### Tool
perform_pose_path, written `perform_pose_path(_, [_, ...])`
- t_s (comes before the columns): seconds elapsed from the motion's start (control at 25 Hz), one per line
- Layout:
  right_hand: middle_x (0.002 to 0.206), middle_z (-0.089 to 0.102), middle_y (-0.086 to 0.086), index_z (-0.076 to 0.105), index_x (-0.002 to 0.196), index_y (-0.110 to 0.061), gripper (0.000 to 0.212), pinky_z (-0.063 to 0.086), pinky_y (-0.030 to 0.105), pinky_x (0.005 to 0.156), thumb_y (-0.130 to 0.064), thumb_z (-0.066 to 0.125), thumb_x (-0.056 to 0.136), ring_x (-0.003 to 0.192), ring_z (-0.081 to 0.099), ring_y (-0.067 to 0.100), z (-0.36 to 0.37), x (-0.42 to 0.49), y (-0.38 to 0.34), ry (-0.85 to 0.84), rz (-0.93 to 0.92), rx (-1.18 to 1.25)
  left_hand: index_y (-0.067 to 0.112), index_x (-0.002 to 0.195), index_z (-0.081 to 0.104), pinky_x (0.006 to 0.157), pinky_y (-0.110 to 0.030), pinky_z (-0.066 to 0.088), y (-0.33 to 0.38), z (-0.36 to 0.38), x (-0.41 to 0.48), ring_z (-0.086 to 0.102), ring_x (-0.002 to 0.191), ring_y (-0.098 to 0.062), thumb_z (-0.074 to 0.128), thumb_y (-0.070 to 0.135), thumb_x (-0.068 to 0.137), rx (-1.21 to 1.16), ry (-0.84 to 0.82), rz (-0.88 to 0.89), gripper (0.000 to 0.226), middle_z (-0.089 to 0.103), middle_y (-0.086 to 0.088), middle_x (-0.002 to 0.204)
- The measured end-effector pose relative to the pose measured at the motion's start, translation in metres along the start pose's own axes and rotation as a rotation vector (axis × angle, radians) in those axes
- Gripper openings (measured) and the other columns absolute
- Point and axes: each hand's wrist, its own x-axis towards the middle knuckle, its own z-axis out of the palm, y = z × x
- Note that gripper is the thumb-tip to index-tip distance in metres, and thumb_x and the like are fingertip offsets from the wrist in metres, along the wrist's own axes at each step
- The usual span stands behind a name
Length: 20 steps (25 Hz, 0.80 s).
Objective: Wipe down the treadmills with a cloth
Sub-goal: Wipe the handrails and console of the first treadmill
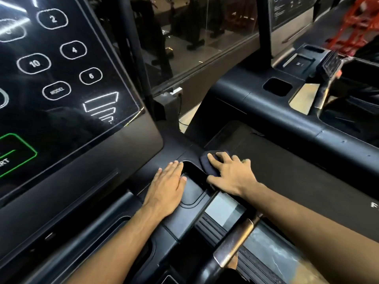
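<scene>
1. The right hand (229, 173) lay flat on a dark cloth (206, 161), fingers spread and pressing it down rather than curled round it.
2. The cloth sat folded on the black plastic ledge of the near treadmill (180, 218), at the far right corner of a shallow tray (192, 191) sunk into that ledge.
3. Most of the cloth was hidden under the palm; only its far and left edges showed past the fingertips.
4. The left hand (166, 189) rested open, palm down, on the ledge just left of the tray, fingers straight and close together, holding nothing.
5. The left thumb reached over the tray's left rim.
6. The two hands were near each other but apart, with the tray's far end between them.
7. To the left stood the treadmill's tilted control screen (61, 83), showing outlined buttons marked 2, 4, 6 and 10 and a green-edged start button at the lower left.
8. A metal handrail (235, 240) ran below the right forearm.
9. Beyond the right hand was a second treadmill (266, 111) with a cup hole in its black ledge.
10. Something red and blurred (356, 23) hung at the top right; what it was could not be told.
</scene>
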Motion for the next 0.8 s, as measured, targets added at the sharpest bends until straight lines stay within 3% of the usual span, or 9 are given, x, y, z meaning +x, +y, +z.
perform_pose_path(0.08, [0.161, 0.017, -0.006, 0.012, 0.155, -0.044, 0.080, 0.028, 0.058, 0.109, -0.077, 0.031, 0.085, 0.139, 0.030, 0.033, 0.004, 0.017, 0.000, 0.010, -0.079, 0.060, 0.019, 0.155, 0.019, 0.122, -0.036, 0.004, 0.007, 0.004, 0.009, 0.007, 0.149, -0.007, 0.028, 0.037, 0.104, 0.061, -0.016, 0.000, 0.055, 0.017, 0.004, 0.162])
perform_pose_path(0.2, [0.167, 0.000, -0.007, 0.000, 0.155, -0.046, 0.077, 0.022, 0.052, 0.120, -0.074, 0.025, 0.088, 0.152, 0.008, 0.034, 0.018, 0.059, -0.006, -0.019, -0.296, 0.135, 0.017, 0.155, 0.016, 0.122, -0.035, 0.002, 0.016, 0.008, 0.027, 0.005, 0.149, -0.008, 0.027, 0.039, 0.104, 0.113, -0.004, -0.034, 0.057, 0.014, 0.002, 0.163])
perform_pose_path(0.24, [0.167, 0.000, -0.007, 0.001, 0.155, -0.046, 0.075, 0.021, 0.050, 0.121, -0.070, 0.028, 0.090, 0.152, 0.007, 0.032, 0.012, 0.073, -0.006, -0.081, -0.270, 0.192, 0.016, 0.155, 0.015, 0.122, -0.034, 0.001, 0.017, 0.008, 0.031, 0.005, 0.150, -0.008, 0.027, 0.038, 0.104, 0.127, 0.003, -0.049, 0.057, 0.013, 0.001, 0.163])
perform_pose_path(0.32, [0.166, 0.012, -0.004, 0.012, 0.155, -0.041, 0.073, 0.026, 0.050, 0.115, -0.065, 0.027, 0.087, 0.148, 0.023, 0.034, 0.007, 0.101, 0.002, -0.135, -0.054, 0.377, 0.016, 0.155, 0.013, 0.121, -0.033, -0.001, 0.019, 0.008, 0.035, 0.003, 0.150, -0.009, 0.026, 0.038, 0.104, 0.167, -0.014, -0.064, 0.057, 0.011, 0.000, 0.163])
perform_pose_path(0.4, [0.162, 0.023, 0.006, 0.015, 0.155, -0.037, 0.069, 0.033, 0.053, 0.110, -0.059, 0.026, 0.090, 0.138, 0.036, 0.042, 0.014, 0.094, 0.000, -0.113, 0.117, 0.374, 0.016, 0.155, 0.012, 0.121, -0.034, -0.003, 0.022, 0.011, 0.036, 0.001, 0.150, -0.010, 0.021, 0.042, 0.104, 0.198, -0.041, -0.085, 0.058, 0.009, 0.001, 0.163])
perform_pose_path(0.48, [0.165, 0.012, 0.009, 0.007, 0.156, -0.038, 0.064, 0.036, 0.056, 0.108, -0.052, 0.031, 0.098, 0.139, 0.032, 0.043, 0.025, 0.062, -0.004, -0.015, 0.022, 0.323, 0.017, 0.155, 0.014, 0.121, -0.034, -0.004, 0.026, 0.012, 0.040, 0.001, 0.150, -0.010, 0.008, 0.050, 0.097, 0.202, -0.053, -0.087, 0.066, 0.010, 0.001, 0.163])
perform_pose_path(0.56, [0.167, 0.003, 0.007, 0.014, 0.155, -0.037, 0.056, 0.037, 0.056, 0.108, -0.047, 0.031, 0.103, 0.144, 0.024, 0.042, 0.014, 0.039, 0.010, -0.023, -0.067, 0.412, 0.018, 0.155, 0.015, 0.120, -0.034, -0.006, 0.030, 0.014, 0.043, 0.000, 0.150, -0.010, 0.000, 0.053, 0.090, 0.199, -0.062, -0.075, 0.075, 0.010, 0.002, 0.163])
perform_pose_path(0.68, [0.164, 0.019, 0.008, 0.023, 0.156, -0.024, 0.053, 0.039, 0.053, 0.106, -0.040, 0.022, 0.105, 0.138, 0.035, 0.041, 0.011, 0.042, 0.039, -0.156, 0.240, 0.452, 0.019, 0.155, 0.014, 0.119, -0.034, -0.010, 0.035, 0.013, 0.043, -0.007, 0.149, -0.008, 0.002, 0.051, 0.093, 0.214, -0.098, -0.036, 0.071, 0.006, 0.003, 0.163])
perform_pose_path(0.8, [0.164, 0.016, 0.008, 0.015, 0.156, -0.031, 0.063, 0.043, 0.056, 0.101, -0.052, 0.019, 0.097, 0.135, 0.037, 0.042, 0.032, 0.009, 0.015, 0.057, 0.084, 0.302, 0.019, 0.155, 0.015, 0.119, -0.036, -0.009, 0.037, 0.015, 0.047, -0.004, 0.150, -0.012, 0.001, 0.051, 0.093, 0.260, -0.135, 0.068, 0.071, 0.008, 0.001, 0.163])
